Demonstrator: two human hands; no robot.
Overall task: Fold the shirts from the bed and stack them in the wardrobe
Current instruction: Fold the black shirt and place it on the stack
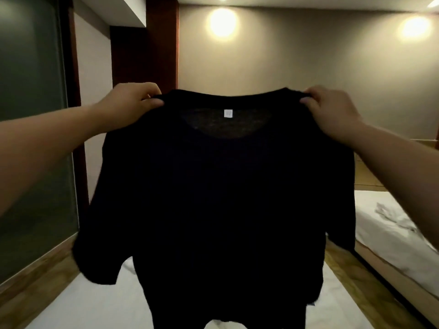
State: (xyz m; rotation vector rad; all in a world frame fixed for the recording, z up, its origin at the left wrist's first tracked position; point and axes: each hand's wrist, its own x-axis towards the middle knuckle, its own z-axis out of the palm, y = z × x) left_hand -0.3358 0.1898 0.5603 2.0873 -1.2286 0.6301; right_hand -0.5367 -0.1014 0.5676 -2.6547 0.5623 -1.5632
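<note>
A black shirt (pixel 218 198) hangs spread out in front of me, collar up, with a small white label below the neckline. My left hand (pixel 133 100) pinches its left shoulder and my right hand (pixel 330 110) pinches its right shoulder. Both sleeves hang down at the sides. The shirt's hem reaches down over the white bed (pixel 95 302) below me and hides the bed's middle.
A second bed (pixel 389 224) with a crumpled white cloth (pixel 392 214) stands at the right. A wooden floor strip (pixel 351 276) runs between the beds. A dark glass panel (pixel 33 115) fills the left wall. A dark wooden panel (pixel 145 53) stands behind the shirt.
</note>
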